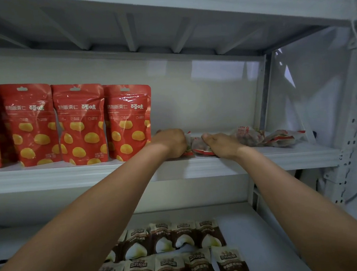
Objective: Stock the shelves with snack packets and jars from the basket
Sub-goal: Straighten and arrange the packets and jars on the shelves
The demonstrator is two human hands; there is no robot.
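brown-and-white packets (173, 263) lie flat in two rows on the lower shelf (257, 236), nearest the camera, under both forearms. up and beyond, near the front lip of the middle shelf (90, 173), both hands meet on one clear red-trimmed packet (198, 147). left hand (170, 143) curled round its left end. right hand (221, 145) on its right end, thumb over the top, fingers hidden behind the hand; reads as a grip. packet lies flat, long axis left-right along the shelf edge, between the hands, neither nearer. loose packets (249, 137) of the same kind lie just right of the right hand. red pouches (81, 124) stand upright in a row, the last just beside the left hand. likely next: stand or square it in that gap. basket not in view.
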